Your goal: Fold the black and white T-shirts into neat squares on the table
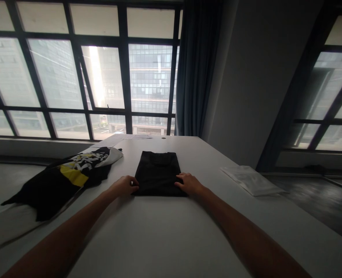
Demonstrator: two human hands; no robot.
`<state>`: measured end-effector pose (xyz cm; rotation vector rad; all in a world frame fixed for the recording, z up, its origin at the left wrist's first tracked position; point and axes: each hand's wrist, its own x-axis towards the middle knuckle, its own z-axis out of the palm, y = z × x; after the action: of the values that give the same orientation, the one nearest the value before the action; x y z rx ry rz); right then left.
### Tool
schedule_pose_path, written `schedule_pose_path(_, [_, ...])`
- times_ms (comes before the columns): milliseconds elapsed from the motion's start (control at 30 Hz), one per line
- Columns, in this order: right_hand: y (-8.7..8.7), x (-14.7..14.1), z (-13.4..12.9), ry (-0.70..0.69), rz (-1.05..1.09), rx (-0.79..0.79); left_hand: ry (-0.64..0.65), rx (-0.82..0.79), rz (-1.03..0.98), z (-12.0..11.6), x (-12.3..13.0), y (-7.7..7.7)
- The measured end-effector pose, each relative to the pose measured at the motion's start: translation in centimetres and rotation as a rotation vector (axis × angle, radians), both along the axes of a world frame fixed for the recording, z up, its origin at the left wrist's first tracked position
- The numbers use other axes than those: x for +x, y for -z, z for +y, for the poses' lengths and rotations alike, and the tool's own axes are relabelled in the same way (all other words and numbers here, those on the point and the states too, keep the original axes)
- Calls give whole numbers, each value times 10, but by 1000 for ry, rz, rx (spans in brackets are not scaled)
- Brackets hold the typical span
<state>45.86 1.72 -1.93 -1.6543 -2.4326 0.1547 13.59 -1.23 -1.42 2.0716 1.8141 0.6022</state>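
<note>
A black T-shirt (158, 175), folded into a neat rectangle, lies flat on the white table with its collar at the far end. At its near left corner, my left hand (125, 186) has thumb and forefinger curled together on the edge of the cloth. My right hand (189, 184) rests against the right edge; its fingertips lie on the fabric, with thumb and forefinger apart. The undersides of both hands' fingers are hidden.
Left on the white table (162, 235) is a loose heap of black, white and yellow clothing (69, 173). A flat whitish packet (252, 180) lies near the right edge. Papers (134, 136) are at the far end, before a curtain (192, 77) and windows.
</note>
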Motion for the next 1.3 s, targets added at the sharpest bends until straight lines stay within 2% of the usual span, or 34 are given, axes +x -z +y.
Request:
schedule_pose_path(133, [-4,-8,-10,74,-119,88,25,-15,155,-9,6,-10])
schedule_pose_path(233, [-4,-20,-17,84,-118,172,36,203,265,-15,13,-12])
schedule_pose_path(300, [-2,-27,-20,-4,-67,180,176,378,267,-12,16,-5])
schedule_pose_path(333, [0,-30,-20,-54,-46,150,271,401,262,-9,17,1])
schedule_pose_path(400, [4,-33,-21,-116,-34,20,395,300,277,-2,17,15])
schedule_pose_path(433, [6,-33,-21,-122,-41,-57,405,215,293,1,16,22])
schedule_pose_path(500, [6,-32,-23,-108,-58,-171,367,68,321,4,14,32])
schedule_pose_path(600, [-2,-26,-26,-104,-84,-215,332,-18,349,-2,13,33])
schedule_pose_path(667, [-9,-22,-28,-124,-84,-199,360,-13,357,-9,15,26])
schedule_pose_path(733, [-12,-18,-26,-134,-39,-123,379,67,338,-13,19,19])
schedule_pose_path(833, [-5,-16,-15,-123,8,-9,332,219,291,-7,23,17])
schedule_pose_path(900, [6,-15,-6,-108,-15,-62,312,181,287,2,23,22])
schedule_pose_path(1000, [20,-14,5,-78,-21,-178,345,33,284,12,20,32])
schedule_pose_path(1067, [23,-9,9,-93,20,-174,352,23,253,13,15,36])
schedule_pose_path(1167, [17,11,15,-135,111,-120,380,113,188,10,1,31])
schedule_pose_path(1300, [1,47,19,-139,188,-114,471,214,131,6,-26,16])
